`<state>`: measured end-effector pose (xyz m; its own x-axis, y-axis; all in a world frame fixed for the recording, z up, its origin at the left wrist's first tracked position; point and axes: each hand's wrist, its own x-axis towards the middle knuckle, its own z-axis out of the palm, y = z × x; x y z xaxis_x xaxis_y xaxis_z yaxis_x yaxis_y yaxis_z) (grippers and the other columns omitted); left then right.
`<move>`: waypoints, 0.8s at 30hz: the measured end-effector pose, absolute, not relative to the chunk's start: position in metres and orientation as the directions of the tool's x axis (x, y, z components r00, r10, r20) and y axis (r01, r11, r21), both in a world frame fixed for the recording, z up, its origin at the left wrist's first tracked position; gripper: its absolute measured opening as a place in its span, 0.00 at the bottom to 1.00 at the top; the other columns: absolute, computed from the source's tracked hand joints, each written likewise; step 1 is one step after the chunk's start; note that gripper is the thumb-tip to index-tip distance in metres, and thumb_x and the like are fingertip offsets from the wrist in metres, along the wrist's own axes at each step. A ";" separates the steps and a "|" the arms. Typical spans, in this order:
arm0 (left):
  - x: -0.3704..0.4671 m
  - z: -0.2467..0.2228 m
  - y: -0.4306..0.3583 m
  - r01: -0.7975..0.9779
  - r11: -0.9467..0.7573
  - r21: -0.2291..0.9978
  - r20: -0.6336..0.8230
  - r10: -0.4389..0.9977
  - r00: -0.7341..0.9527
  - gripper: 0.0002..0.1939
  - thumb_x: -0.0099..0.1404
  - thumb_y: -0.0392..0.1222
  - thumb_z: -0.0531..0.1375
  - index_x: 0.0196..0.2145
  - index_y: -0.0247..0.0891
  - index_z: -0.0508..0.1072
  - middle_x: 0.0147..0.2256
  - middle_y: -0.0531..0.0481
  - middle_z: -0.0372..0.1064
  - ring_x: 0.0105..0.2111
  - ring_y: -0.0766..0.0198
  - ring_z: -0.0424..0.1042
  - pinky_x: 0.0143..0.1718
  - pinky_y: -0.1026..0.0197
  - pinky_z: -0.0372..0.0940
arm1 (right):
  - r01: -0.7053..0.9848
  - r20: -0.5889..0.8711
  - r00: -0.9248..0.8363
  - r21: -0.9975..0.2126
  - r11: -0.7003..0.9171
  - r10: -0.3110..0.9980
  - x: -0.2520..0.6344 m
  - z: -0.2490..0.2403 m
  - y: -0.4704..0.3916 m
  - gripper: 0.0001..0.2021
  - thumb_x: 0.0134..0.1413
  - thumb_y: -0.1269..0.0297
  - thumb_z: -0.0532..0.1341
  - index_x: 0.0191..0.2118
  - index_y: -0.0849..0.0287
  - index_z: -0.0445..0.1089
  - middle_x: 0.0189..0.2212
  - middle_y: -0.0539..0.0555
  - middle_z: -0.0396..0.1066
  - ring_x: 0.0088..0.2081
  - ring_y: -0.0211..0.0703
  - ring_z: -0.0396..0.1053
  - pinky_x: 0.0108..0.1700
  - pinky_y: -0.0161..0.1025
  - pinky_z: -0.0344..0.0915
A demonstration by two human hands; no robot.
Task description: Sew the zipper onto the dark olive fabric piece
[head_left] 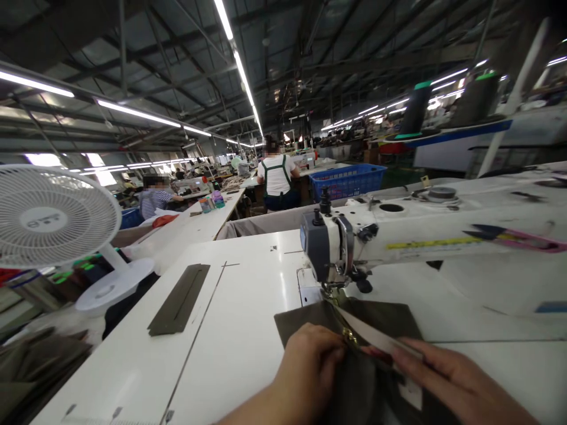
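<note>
Dark olive fabric (pixel 385 316) lies under the needle area of a white sewing machine (pixel 407 236). A gold zipper slider (pixel 349 336) shows on the fabric, close to the fingertips of my left hand (pixel 310 360). Those fingers are curled and closed on the fabric left of the zipper. My right hand (pixel 447 375) pinches a pale flat strip (pixel 376 333) between thumb and fingers. From there the strip runs up to the presser foot (pixel 331 292). Below my hands, the fabric bunches toward the bottom edge, and a small white label (pixel 410 392) partly shows.
A stack of olive fabric pieces (pixel 179 301) lies on the white table (pixel 239 342). At left stands a white fan (pixel 48 218). Pink-handled snips (pixel 518 237) rest on the machine arm. Beyond are a blue basket (pixel 348 180), thread cones (pixel 416 112) and seated co-workers.
</note>
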<state>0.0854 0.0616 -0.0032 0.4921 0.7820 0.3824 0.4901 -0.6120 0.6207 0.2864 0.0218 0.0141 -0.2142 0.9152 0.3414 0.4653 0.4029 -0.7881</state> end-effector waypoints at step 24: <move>0.112 0.025 0.097 0.474 -0.745 0.470 0.500 0.667 0.553 0.13 0.46 0.27 0.68 0.27 0.37 0.70 0.29 0.55 0.70 0.32 0.63 0.69 0.35 0.63 0.59 | 0.729 0.521 -0.496 -0.185 0.660 0.694 0.285 0.075 0.048 0.15 0.62 0.64 0.47 0.30 0.54 0.68 0.25 0.48 0.70 0.26 0.38 0.68 0.27 0.34 0.62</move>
<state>0.1121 0.0972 0.0249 0.5525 0.6667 0.5002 0.4738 -0.7450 0.4696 0.2852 0.0479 0.0745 -0.4964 0.6942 0.5213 0.7286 0.6596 -0.1845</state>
